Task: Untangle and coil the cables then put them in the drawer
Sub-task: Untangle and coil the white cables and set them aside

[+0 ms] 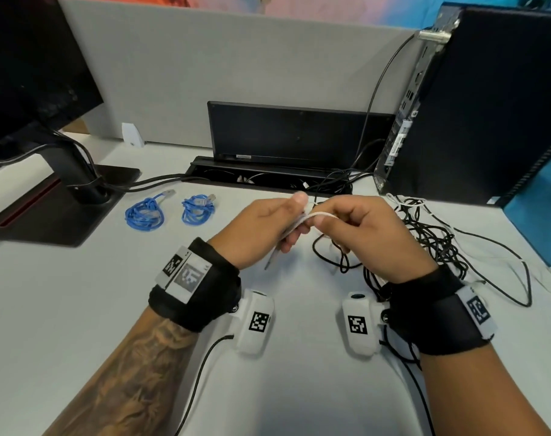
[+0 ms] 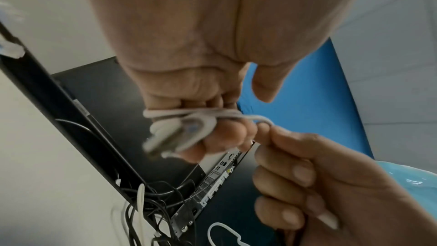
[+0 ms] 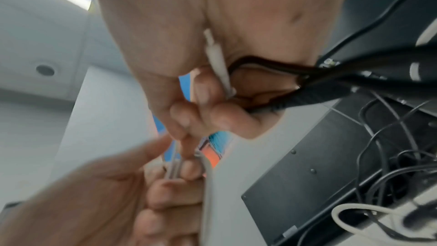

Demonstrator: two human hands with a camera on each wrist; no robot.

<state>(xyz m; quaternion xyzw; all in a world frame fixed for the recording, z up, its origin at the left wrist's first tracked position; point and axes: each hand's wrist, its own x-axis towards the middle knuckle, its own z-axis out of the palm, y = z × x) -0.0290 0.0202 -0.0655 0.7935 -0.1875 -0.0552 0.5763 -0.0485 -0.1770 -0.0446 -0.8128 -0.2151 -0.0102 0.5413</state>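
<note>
The person's left hand (image 1: 267, 225) and right hand (image 1: 367, 234) are meeting fingertip to fingertip just above the desk (image 1: 79, 309). The left hand's fingers are curling around a small white cable coil (image 2: 179, 130); the right hand's thumb and forefinger are pinching its loose strand. Both forearms are angling inward above the desk.

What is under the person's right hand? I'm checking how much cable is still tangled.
Under the right hand, loops of black cable mixed with white cable lie on the desk. The hand and wrist band cover part of the pile, so its full extent is hidden.
</note>
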